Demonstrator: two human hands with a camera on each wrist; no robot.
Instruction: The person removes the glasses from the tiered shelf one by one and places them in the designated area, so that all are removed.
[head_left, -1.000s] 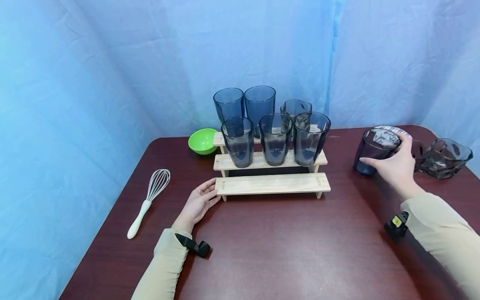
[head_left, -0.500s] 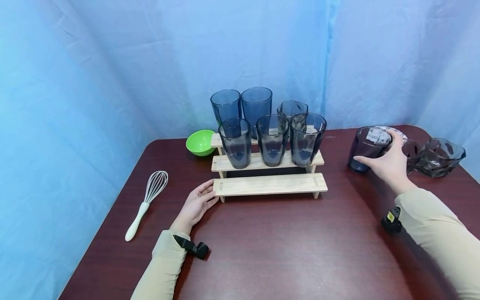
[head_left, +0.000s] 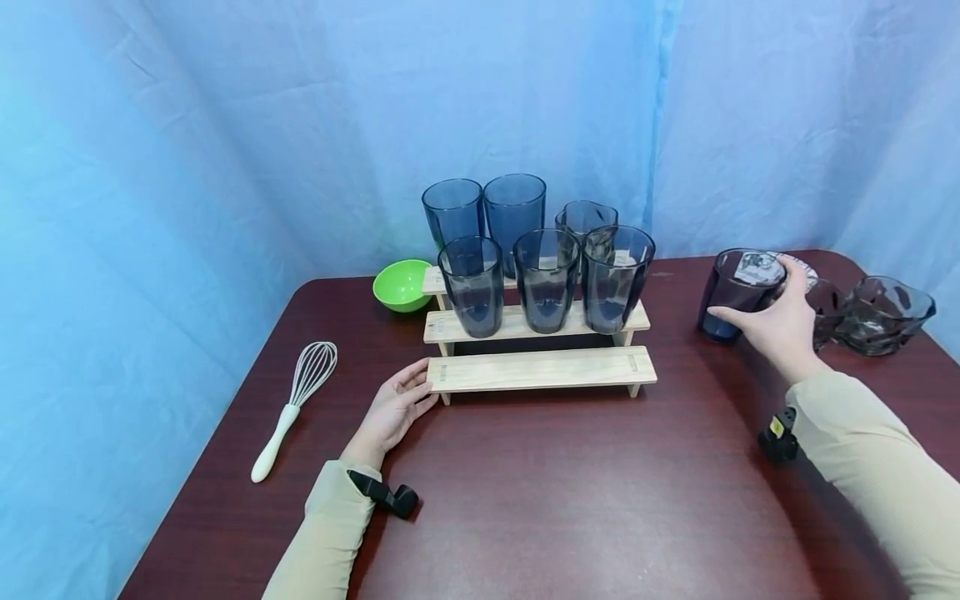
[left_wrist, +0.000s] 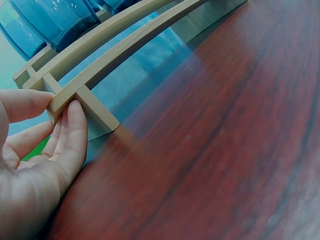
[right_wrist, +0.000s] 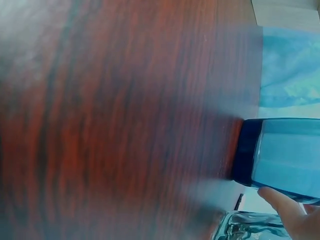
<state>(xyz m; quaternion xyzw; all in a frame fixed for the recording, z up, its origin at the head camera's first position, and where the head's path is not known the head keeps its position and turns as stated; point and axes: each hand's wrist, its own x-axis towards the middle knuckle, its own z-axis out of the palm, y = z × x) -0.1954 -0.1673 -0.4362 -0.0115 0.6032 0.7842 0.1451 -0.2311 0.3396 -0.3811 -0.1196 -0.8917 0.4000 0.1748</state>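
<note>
My left hand [head_left: 393, 408] pinches the left end of the lowest board of a three-step wooden rack [head_left: 540, 369]. In the left wrist view, the thumb lies at the board's end, with fingers [left_wrist: 75, 130] beneath it. At the right, my right hand [head_left: 780, 325] grips a dark blue drinking glass [head_left: 723, 304] around its side, thumb toward me. The right wrist view has this glass [right_wrist: 287, 155] upright, its thick base close to the table. Three tumblers [head_left: 545, 292] line the middle step. Two taller blue glasses [head_left: 453, 208] and a wavy glass [head_left: 588, 218] are on the top step.
Right of my right hand stand a wavy grey glass [head_left: 885, 315] and a smaller dark glass [head_left: 823, 310]. A patterned plate [head_left: 801, 265] is partly hidden behind that hand. A green bowl [head_left: 401, 286] and a white-handled whisk [head_left: 281, 433] lie at left. Blue cloth [head_left: 337, 125] hangs behind the table.
My right hand has shifted slightly left and away from me with the glass in its grip. The left hand keeps its hold on the rack. The head view has shifted a little.
</note>
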